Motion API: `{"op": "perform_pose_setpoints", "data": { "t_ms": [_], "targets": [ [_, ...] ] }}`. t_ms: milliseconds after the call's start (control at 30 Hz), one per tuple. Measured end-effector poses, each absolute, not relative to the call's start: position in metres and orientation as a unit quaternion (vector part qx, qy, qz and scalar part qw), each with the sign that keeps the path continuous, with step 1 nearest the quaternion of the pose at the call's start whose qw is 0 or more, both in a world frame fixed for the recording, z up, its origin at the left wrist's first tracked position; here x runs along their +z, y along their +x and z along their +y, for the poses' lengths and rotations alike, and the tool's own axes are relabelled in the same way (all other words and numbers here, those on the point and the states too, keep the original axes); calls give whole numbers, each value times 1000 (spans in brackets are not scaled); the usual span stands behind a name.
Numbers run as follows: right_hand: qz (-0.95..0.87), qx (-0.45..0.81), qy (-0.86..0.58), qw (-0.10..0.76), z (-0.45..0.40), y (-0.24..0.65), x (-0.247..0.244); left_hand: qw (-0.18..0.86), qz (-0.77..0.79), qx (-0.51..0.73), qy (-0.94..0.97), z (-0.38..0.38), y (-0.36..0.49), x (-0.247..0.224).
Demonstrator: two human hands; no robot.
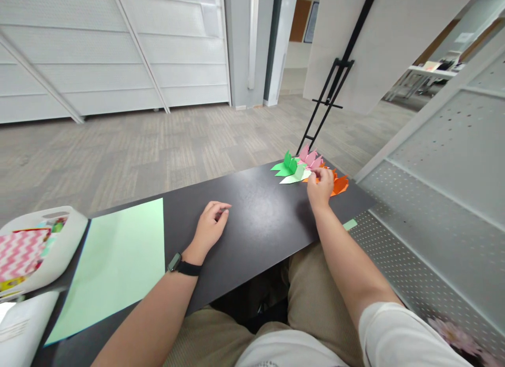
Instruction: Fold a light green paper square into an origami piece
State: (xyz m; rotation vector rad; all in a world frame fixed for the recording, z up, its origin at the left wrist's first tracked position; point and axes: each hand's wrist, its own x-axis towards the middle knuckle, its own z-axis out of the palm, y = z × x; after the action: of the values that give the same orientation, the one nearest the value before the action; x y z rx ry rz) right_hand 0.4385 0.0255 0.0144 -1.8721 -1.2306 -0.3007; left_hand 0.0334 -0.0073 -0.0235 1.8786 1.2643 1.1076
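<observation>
Folded paper shapes stand together at the far right of the dark table [252, 219]: green [290, 165], pale green [299, 175], pink [310, 157] and orange [340, 185]. My right hand [321, 187] is over the orange and pale green ones, its fingers bent and covering part of them; whether it grips one is hidden. Near the table's middle rests my left hand [213, 222], fingers loosely curled with the thumb apart from them, holding nothing. A watch [183, 264] is on the left wrist.
A light green sheet [118, 261] lies on the left of the table. Beside it are a white basket [73, 240] with colourful items and a white object [27, 325]. Beyond the table stands a black easel [329, 93]; a perforated panel [442, 198] is at right.
</observation>
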Motion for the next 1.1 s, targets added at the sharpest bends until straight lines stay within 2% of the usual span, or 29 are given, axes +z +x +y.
{"op": "perform_pose_setpoints", "data": {
  "t_ms": [67, 200, 333, 433, 567, 700, 900, 1100],
  "targets": [
    [-516, -127, -671, 517, 18, 426, 26, 301, 478, 418, 712, -8, 33, -22],
    [-596, -100, -557, 570, 10, 388, 55, 289, 477, 414, 720, -9, 33, -19],
    [-672, -21, -470, 572, 18, 341, 76, 285, 476, 409, 724, -11, 33, -18],
    [-717, 60, -424, 551, 35, 305, 63, 286, 474, 407, 727, -12, 34, -18],
    [-707, 189, -445, 517, 59, 271, 11, 281, 472, 405, 731, -12, 34, -17],
    [-700, 216, -479, 483, 69, 263, -28, 275, 478, 401, 732, -14, 34, -13],
    [-693, 207, -485, 493, 71, 275, -30, 245, 476, 397, 746, -23, 39, -5],
    [-668, 208, -516, 494, 79, 280, -27, 129, 530, 441, 713, -35, 36, 25]
  ]
}}
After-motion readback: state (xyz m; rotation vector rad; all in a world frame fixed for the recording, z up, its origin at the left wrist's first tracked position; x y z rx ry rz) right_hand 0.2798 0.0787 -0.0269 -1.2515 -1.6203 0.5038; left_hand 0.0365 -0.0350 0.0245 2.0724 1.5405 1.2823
